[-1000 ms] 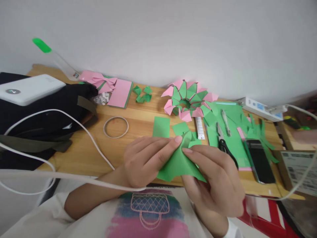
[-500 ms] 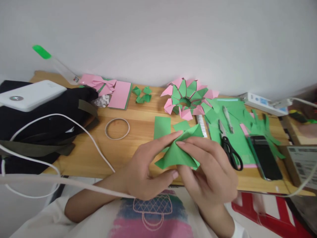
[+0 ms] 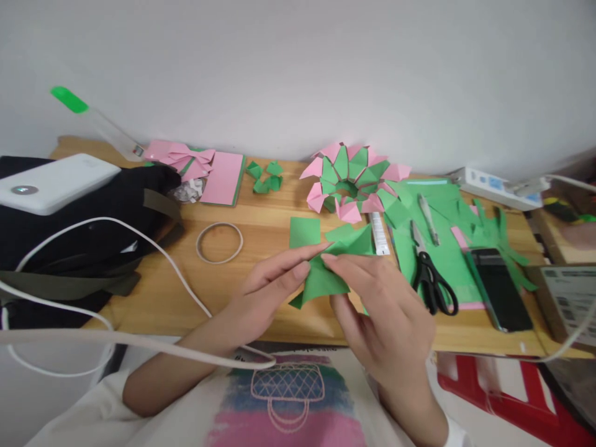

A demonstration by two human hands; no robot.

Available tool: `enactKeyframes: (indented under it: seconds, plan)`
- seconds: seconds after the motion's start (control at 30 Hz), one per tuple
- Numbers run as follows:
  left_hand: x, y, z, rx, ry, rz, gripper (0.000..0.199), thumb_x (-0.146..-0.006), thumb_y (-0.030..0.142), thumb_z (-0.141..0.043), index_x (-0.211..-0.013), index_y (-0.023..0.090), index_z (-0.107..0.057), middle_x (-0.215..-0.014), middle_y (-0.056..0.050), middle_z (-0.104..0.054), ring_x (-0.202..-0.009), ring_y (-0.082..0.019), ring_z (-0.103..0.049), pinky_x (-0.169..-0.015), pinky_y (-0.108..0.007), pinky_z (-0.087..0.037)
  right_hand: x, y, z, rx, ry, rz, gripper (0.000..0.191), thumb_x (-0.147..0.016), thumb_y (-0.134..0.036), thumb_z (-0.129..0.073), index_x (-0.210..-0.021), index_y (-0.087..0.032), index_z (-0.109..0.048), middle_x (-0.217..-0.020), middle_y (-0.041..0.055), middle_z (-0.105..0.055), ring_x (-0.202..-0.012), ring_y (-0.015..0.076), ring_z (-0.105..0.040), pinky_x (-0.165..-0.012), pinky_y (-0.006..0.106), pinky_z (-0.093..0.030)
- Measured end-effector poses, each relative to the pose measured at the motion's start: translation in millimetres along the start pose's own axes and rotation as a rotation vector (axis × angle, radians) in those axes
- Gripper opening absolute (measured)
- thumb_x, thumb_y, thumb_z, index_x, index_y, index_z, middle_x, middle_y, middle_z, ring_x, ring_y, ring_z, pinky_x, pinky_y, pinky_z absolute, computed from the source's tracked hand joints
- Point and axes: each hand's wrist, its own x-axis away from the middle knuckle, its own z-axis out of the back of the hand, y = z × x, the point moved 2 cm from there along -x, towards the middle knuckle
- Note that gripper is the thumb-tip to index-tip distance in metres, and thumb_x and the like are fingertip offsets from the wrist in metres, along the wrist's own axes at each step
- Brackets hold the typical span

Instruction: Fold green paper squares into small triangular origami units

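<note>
A creased green paper (image 3: 326, 279) is held above the front of the wooden table, between both hands. My left hand (image 3: 272, 288) pinches its left side, with thumb and fingers pressed together. My right hand (image 3: 384, 304) grips its middle and right side, thumb below and fingers on top. Behind the paper lie a green square (image 3: 305, 232) and another green piece (image 3: 339, 233), partly covered. A ring of folded pink and green paper units (image 3: 356, 180) stands farther back.
On the right are scissors (image 3: 433, 279), a cutter (image 3: 429, 218), a phone (image 3: 499, 288) and a power strip (image 3: 488, 185). A tape roll (image 3: 219, 243), pink sheets (image 3: 224, 178), a black bag (image 3: 107, 242) and a white power bank (image 3: 58, 182) lie left. A white cable (image 3: 153, 236) crosses the left side.
My left thumb has moved up onto the green paper, and the left fingers have closed in. The paper's folds have shifted, its lower edge now narrower. The view has moved slightly.
</note>
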Motion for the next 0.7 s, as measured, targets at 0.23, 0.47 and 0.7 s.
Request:
enactKeyframes:
  seconds: [0.23,0.47,0.7]
  plan:
    - [-0.7,1.3,0.5,-0.041,-0.001,-0.007,0.029,-0.089,0.043,-0.065,-0.115,0.032,-0.072,-0.127,0.000,-0.069,-0.124,-0.021,-0.060,-0.111,-0.035,-0.044,-0.5,1.8,0.9,-0.004,0.070,-0.137,0.030,-0.089,-0.007,-0.057,-0.115,-0.024,-0.058,-0.091,-0.0014,-0.076,-0.072,0.0116,-0.069,-0.070,0.025,-0.056]
    - [-3.8,-3.0,3.7,-0.050,-0.002,-0.075,0.023,-0.091,0.034,-0.064,-0.112,0.031,-0.074,-0.116,0.002,-0.075,-0.110,-0.015,-0.068,-0.096,-0.023,-0.052,0.8,-3.0,-4.8,0.119,0.155,-0.176,0.029,-0.089,-0.010,-0.061,-0.114,-0.024,-0.060,-0.070,-0.0038,-0.072,-0.057,0.0122,-0.065,-0.064,0.026,-0.056]
    - [-6.8,-2.4,3.3,-0.088,0.015,-0.104,0.020,-0.091,0.033,-0.064,-0.107,0.030,-0.076,-0.114,0.001,-0.075,-0.106,-0.015,-0.069,-0.093,-0.021,-0.053,3.8,-5.7,-7.3,0.180,0.182,-0.279,0.034,-0.088,-0.013,-0.064,-0.119,-0.026,-0.059,-0.068,-0.0056,-0.071,-0.051,0.0103,-0.061,-0.054,0.024,-0.051]
